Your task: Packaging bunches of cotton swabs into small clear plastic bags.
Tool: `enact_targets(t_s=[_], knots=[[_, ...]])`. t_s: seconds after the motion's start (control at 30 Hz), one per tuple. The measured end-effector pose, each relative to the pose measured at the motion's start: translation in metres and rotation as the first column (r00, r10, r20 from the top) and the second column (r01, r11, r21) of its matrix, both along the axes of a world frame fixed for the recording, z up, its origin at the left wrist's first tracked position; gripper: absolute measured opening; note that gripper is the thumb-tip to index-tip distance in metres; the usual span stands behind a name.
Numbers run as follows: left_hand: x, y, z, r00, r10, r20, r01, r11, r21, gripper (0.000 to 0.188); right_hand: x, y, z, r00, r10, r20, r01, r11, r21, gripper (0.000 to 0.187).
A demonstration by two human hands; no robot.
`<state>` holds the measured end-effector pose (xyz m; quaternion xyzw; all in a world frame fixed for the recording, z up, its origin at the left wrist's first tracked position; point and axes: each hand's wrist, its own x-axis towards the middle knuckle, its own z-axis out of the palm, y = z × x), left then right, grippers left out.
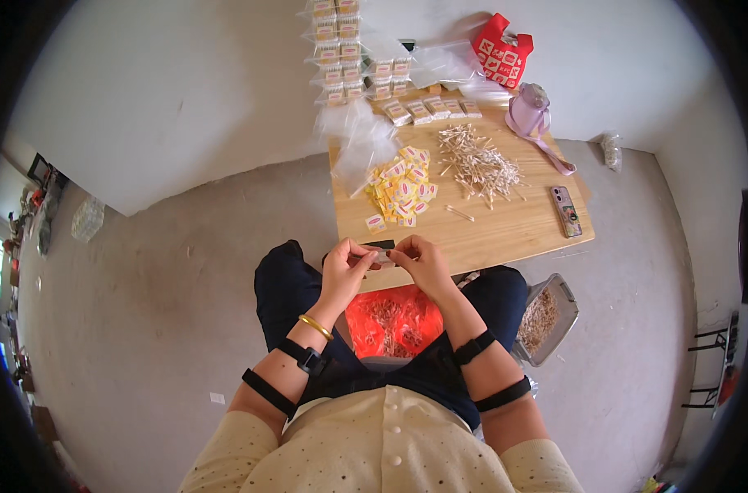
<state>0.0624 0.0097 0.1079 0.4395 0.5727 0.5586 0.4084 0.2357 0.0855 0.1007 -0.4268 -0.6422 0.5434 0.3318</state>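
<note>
At the table's near edge my left hand [345, 269] and my right hand [421, 261] are close together, fingers pinched. Between them they grip a small clear plastic bag [382, 257]; its contents, if any, are too small to make out. A black object [379, 244] lies just beyond the fingertips, partly hidden. Ahead is a heap of small yellow and white cards [402, 187]. To its right spreads a loose pile of cotton swabs [481, 164], with a couple of swabs [459, 214] lying apart nearer to me.
Filled swab packs [329, 53] are stacked at the back left of the wooden table [489, 238], beside clear plastic bags [361, 140]. A lilac bottle [530, 107], red bag [503, 53] and phone [566, 212] stand or lie rightward. Below are a red-lined container [361, 316] and a grey bin [564, 320].
</note>
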Motion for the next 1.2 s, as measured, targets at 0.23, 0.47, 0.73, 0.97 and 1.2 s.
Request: enact_targets(t_s=[0.23, 0.47, 0.73, 0.97, 1.2], knots=[[-0.006, 0.009, -0.04, 0.997, 0.024, 0.075, -0.006, 0.972, -0.236, 0.02, -0.006, 0.008, -0.045, 0.975, 0.004, 0.221, 0.017, 0.996, -0.092, 0.03], [-0.027, 0.012, -0.041, 0.958, -0.058, 0.28, 0.163, 0.915, -0.368, 0.022, 0.003, 0.014, -0.049, 0.978, 0.185, 0.096, -0.163, 0.966, -0.201, 0.031], [-0.019, 0.005, -0.032, 0.954, -0.263, 0.143, 0.291, 0.925, -0.244, 0.034, 0.003, 0.017, -0.052, 0.965, 0.25, 0.08, -0.227, 0.948, -0.221, 0.034], [-0.021, 0.006, -0.031, 0.949, -0.222, 0.225, 0.281, 0.918, -0.28, 0.034, 0.006, 0.014, -0.043, 0.965, 0.233, -0.12, -0.261, 0.903, -0.342, 0.02], [-0.015, 0.004, -0.028, 0.933, -0.331, 0.138, 0.355, 0.91, -0.215, 0.045, 0.008, 0.014, -0.044, 0.979, 0.206, -0.013, -0.199, 0.926, -0.321, 0.019]])
